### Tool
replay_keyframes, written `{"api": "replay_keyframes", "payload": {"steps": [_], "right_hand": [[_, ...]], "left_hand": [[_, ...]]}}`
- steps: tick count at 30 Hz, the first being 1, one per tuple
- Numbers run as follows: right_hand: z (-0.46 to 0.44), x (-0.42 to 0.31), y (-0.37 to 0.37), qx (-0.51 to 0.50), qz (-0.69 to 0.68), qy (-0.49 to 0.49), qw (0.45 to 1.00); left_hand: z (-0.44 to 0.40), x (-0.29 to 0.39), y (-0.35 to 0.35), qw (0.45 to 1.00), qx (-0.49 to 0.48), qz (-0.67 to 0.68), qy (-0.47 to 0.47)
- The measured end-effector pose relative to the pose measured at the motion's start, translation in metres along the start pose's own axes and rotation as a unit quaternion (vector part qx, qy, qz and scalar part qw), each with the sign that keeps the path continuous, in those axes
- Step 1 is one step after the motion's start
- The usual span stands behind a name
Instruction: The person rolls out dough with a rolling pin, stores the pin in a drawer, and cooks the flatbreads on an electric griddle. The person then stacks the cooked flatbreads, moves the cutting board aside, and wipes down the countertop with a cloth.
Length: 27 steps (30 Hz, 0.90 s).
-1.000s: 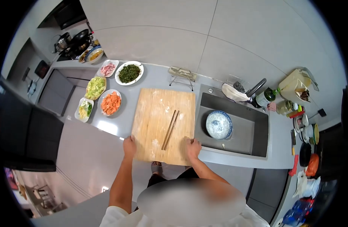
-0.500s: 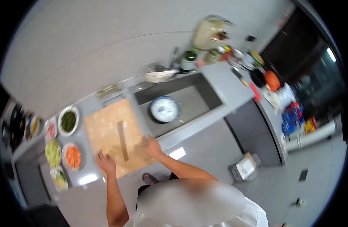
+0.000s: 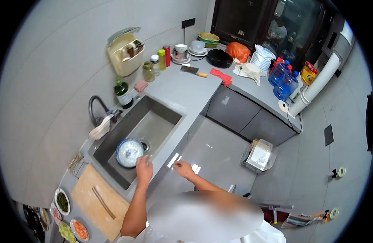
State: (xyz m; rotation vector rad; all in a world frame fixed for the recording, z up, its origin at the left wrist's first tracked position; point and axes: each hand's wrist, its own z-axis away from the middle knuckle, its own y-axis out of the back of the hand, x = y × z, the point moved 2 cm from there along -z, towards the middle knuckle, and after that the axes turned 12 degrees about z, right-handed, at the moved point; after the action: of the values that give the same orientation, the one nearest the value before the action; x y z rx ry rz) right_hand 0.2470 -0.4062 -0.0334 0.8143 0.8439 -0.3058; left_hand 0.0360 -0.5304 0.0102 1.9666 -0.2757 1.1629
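Observation:
My left hand hovers at the sink's front rim, just beside the blue-and-white bowl. Its fingers are slightly apart and nothing shows in them. The bowl, with something whitish in it, sits in the grey sink near the drain. My right hand is in the air in front of the counter, above the floor, loosely curled with a gap at the fingertips and no object visible. On the floury wooden board, left of the sink, lies a rolling pin.
Plates of chopped green and orange food stand left of the board. A cleaver, a red cloth and a black pan lie on the far counter. Water jugs stand right. A box sits on the floor.
The view has swung right, toward the corner counter. My hands have moved from the board's sides to the sink's front edge and the space before it. The rolling pin remains on the board.

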Motion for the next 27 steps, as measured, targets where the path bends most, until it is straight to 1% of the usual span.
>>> {"api": "replay_keyframes", "payload": {"steps": [3,6,8,11,14,16,17,20,21,23,26,27], "right_hand": [[-0.019,0.025,0.077,0.044,-0.024,-0.011,0.999],[-0.052,0.051,0.147,0.064,0.004,-0.024,0.998],[-0.078,0.077,0.18,0.081,-0.031,-0.033,0.996],[-0.122,0.093,0.227,0.109,-0.057,-0.045,0.991],[-0.175,0.11,0.254,0.115,-0.07,-0.05,0.99],[-0.209,0.11,0.273,0.102,-0.048,-0.049,0.992],[-0.226,0.111,0.281,0.097,-0.036,-0.052,0.993],[-0.283,0.115,0.31,0.083,0.012,-0.034,0.996],[-0.295,0.11,0.324,0.08,0.037,-0.025,0.996],[-0.339,0.089,0.36,0.084,0.081,0.007,0.993],[-0.395,0.05,0.403,0.104,0.067,0.021,0.992],[-0.412,0.031,0.418,0.11,0.093,0.039,0.989]], "left_hand": [[-0.043,0.049,-0.08,0.998,-0.056,0.006,0.014],[-0.09,0.088,-0.154,0.995,-0.078,0.063,0.03],[-0.116,0.109,-0.194,0.992,-0.092,0.078,0.036],[-0.16,0.121,-0.249,0.992,-0.098,0.079,0.019],[-0.206,0.12,-0.291,0.991,-0.109,0.078,0.022],[-0.243,0.116,-0.317,0.988,-0.118,0.094,0.033],[-0.262,0.114,-0.33,0.992,-0.102,0.076,0.011],[-0.32,0.105,-0.372,0.994,-0.071,0.079,-0.004],[-0.339,0.103,-0.385,0.992,-0.073,0.103,0.027],[-0.381,0.105,-0.406,0.991,-0.082,0.099,0.035],[-0.414,0.108,-0.425,0.99,-0.086,0.093,0.056],[-0.432,0.11,-0.429,0.991,-0.081,0.092,0.058]]}}
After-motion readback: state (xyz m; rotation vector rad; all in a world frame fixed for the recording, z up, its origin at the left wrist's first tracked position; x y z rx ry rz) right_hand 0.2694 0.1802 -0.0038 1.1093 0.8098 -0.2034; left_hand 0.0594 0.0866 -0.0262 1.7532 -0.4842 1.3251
